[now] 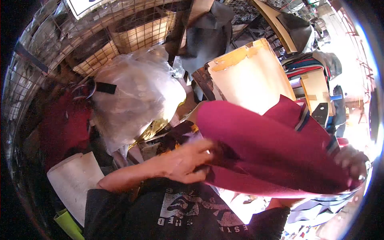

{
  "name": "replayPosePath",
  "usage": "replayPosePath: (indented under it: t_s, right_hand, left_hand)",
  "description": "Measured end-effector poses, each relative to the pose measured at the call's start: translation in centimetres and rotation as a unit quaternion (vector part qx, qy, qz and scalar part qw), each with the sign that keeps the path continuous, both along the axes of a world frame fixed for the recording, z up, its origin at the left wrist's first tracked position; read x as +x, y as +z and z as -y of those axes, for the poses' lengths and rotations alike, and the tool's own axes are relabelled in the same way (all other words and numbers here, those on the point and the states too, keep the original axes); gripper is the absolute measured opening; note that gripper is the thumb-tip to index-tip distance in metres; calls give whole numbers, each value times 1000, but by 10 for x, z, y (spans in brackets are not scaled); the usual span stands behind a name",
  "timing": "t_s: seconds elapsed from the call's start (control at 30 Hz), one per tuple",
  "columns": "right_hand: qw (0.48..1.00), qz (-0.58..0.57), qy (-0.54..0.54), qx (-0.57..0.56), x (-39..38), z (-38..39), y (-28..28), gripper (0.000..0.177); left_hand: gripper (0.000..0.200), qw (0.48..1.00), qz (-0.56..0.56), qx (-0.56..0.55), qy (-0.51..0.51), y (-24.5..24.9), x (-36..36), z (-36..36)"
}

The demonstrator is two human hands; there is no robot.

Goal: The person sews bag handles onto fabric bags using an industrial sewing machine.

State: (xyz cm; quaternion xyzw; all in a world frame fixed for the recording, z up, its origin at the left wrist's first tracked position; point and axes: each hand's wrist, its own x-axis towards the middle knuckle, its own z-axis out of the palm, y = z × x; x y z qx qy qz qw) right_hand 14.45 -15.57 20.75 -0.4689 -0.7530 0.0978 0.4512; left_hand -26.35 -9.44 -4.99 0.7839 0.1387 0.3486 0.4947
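Note:
A large maroon sheet of material [260,140] is held in front of me, curved and spread from the middle to the right. My left hand [186,160] grips its lower left edge with the fingers curled over it. At the right, my right hand [352,162] holds the sheet's far end, fingers partly blurred. A striped band [303,119] runs along the sheet's upper right edge.
A bulky clear plastic bag [136,92] hangs at left against a wire mesh rack [60,36]. A cream board [252,76] leans behind the sheet. A white roll [76,180] and a red bag [64,124] sit at lower left. Dark fabric [208,36] hangs above.

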Motion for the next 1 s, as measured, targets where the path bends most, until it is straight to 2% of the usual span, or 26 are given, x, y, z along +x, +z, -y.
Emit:
replayPosePath:
  t_s: [0.03,0.07,0.13,0.23,0.33,0.43,0.57,0.67,0.7,0.8,0.83,0.93,0.97,1.0]
  right_hand:
    - [1000,-8,-19,9,2,11,-4,40]
    - [999,-15,-38,17,2,21,-8,40]
    - [996,-34,-75,32,1,43,-19,41]
    - [990,-55,-119,43,1,65,-30,41]
    - [983,-70,-162,45,1,82,-36,42]
    - [978,-84,-186,46,5,86,-43,43]
    - [973,-94,-206,51,16,78,-49,44]
    - [973,-105,-202,49,28,55,-50,45]
    - [973,-109,-199,50,30,47,-50,45]
    - [975,-115,-183,51,37,19,-48,46]
    - [977,-114,-175,51,40,7,-46,46]
    - [981,-122,-140,47,41,-36,-43,47]
    - [984,-123,-123,44,38,-57,-39,47]
    - [986,-125,-100,36,34,-78,-37,47]
  left_hand:
    - [33,991,-14,93,97,-7,2,-9]
    - [35,989,-25,95,112,-9,-3,-17]
    - [31,990,-57,60,111,16,-18,-27]
    - [30,983,-33,171,54,27,-21,-44]
    - [24,987,-12,133,-92,34,-7,-55]
    - [28,961,83,62,-258,1,32,-48]
    - [28,906,207,-41,-366,-23,79,-18]
    - [24,856,123,-169,-473,-6,63,-26]
    - [26,879,187,-126,-421,-10,56,-26]
    - [32,934,124,-130,-308,2,3,-40]
    - [34,960,110,-81,-243,10,-12,-42]
    - [30,984,-31,7,-175,23,-47,-49]
    - [28,990,-68,43,-114,34,-59,-56]
    - [28,977,-196,70,-55,49,-76,-65]
